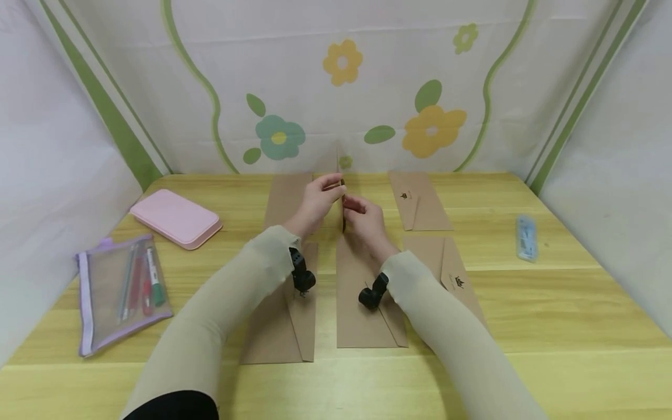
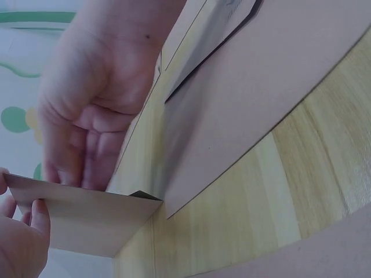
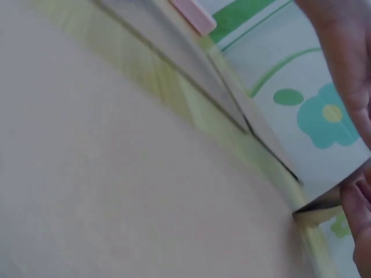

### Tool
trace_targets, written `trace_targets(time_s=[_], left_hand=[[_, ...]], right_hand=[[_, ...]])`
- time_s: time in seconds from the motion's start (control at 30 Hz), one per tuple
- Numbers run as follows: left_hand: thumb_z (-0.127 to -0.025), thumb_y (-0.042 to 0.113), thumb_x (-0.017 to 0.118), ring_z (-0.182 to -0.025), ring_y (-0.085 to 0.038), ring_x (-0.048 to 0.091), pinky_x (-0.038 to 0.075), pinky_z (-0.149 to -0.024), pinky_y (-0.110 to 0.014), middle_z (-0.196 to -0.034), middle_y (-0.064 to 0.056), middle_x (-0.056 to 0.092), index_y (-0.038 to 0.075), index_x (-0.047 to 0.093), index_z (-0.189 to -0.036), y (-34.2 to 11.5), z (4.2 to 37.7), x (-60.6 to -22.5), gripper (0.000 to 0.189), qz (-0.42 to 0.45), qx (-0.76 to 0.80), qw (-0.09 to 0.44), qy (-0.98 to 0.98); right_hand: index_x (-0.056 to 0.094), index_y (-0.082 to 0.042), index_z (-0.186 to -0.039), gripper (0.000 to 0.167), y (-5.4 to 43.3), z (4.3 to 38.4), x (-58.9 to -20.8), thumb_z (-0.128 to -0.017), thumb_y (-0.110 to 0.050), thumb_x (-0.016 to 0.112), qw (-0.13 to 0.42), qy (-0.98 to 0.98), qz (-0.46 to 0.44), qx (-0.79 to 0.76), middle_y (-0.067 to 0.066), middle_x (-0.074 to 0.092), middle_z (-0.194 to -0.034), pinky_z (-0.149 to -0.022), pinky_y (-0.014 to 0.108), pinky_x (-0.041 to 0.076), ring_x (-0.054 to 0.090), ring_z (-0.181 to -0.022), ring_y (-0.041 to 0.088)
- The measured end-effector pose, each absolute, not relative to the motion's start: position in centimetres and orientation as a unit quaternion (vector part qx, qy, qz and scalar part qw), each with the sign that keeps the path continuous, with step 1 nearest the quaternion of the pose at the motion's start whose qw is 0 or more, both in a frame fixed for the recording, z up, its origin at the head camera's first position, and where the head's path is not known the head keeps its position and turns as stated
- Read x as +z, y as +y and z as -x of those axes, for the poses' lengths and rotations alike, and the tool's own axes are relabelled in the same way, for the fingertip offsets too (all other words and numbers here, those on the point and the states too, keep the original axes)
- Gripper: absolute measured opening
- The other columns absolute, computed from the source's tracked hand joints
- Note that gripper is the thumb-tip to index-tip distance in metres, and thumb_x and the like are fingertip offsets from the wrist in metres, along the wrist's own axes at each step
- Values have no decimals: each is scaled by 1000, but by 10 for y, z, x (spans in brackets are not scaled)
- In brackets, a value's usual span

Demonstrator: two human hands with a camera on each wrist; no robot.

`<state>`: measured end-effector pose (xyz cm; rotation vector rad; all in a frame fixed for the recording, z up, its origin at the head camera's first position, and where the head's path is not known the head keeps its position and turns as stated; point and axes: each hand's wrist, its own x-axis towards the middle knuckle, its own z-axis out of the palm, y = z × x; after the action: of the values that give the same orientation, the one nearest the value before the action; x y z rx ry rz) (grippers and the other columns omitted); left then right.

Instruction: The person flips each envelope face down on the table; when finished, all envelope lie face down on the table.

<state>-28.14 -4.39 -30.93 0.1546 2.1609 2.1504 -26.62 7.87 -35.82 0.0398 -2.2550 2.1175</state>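
A brown paper envelope (image 2: 87, 220) stands upright between my hands, edge-on in the head view. My left hand (image 1: 317, 201) pinches it near its upper edge, with thumb and fingers on either side. Lower and closer to me, my right hand (image 1: 366, 221) holds its near side with curled fingers; in the left wrist view those fingertips disappear behind the paper. The right wrist view catches a dark gap along the envelope's edge. Below my right wrist a flat envelope (image 1: 357, 315) lies on the table (image 1: 367, 385).
More flat envelopes lie left, such as one (image 1: 270, 326) near me, and right, where two (image 1: 433, 210) show crown prints. Far left are a pink case (image 1: 175, 217) and a mesh zip pouch (image 1: 107, 291) with pens. A small light-blue item (image 1: 527, 238) lies right. Flowered cloth (image 1: 336, 111) hangs behind.
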Motion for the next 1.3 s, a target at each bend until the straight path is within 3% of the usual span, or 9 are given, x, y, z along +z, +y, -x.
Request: trace_targets(time_s=[0.33,0.8,1.03,1.3], left_hand=[[-90,10,58,-120,-21,45,43,-98,-35,-130,-10,49,7,54,-125,-40,284,-312,35,-54,688,21,723],[-90,12,59,-117,-22,48,43,-98,-36,-126,-10,48,8,53,-125,-40,279,-303,36,-58,674,57,734],[-89,12,61,-118,-21,48,41,-100,-36,-128,-10,50,8,53,-126,-41,278,-301,38,-64,666,62,740],[-88,13,62,-119,-20,48,37,-103,-37,-129,-8,52,10,53,-128,-38,282,-303,42,-73,667,70,738]], right_hand=[[63,-3,-115,31,74,257,-353,-84,-6,65,84,-709,-19,700,12,63,-114,-82,23,50,57,-99,15],[66,-2,-104,21,73,250,-360,-86,-13,66,145,-741,-15,655,9,66,-103,-76,23,51,61,-95,17],[67,-1,-99,18,70,249,-362,-85,-13,65,189,-771,-15,608,8,68,-89,-65,22,51,62,-80,16],[65,-4,-92,11,70,246,-360,-83,-8,61,241,-788,-16,566,10,68,-80,-50,18,42,57,-59,13]])
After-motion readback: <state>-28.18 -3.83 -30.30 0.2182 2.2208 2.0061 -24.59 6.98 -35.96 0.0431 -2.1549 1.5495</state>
